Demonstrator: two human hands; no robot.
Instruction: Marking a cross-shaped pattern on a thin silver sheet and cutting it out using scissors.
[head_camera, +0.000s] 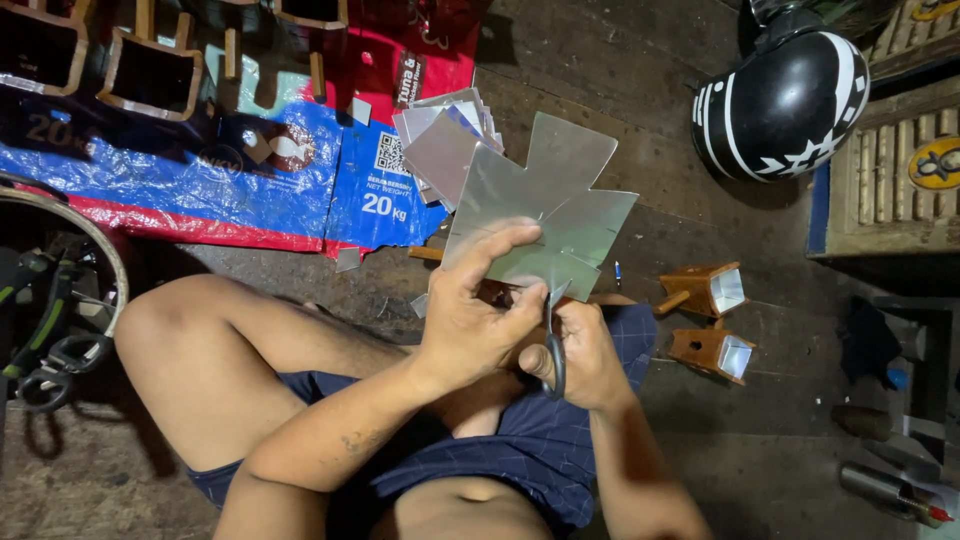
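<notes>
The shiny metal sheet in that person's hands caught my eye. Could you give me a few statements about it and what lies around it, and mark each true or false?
1. The left hand grips the cross-shaped metal sheet by its lower edge. True.
2. The right hand is empty. False: it holds scissors, blades at the sheet's lower edge.
3. A stack of cut metal pieces lies on the floor beyond the sheet. True.
4. A black helmet with white markings sits on the person's lap. False: it lies on the floor at upper right.
5. Two small wooden holders with shiny lining lie on the floor right of the hands. True.
</notes>
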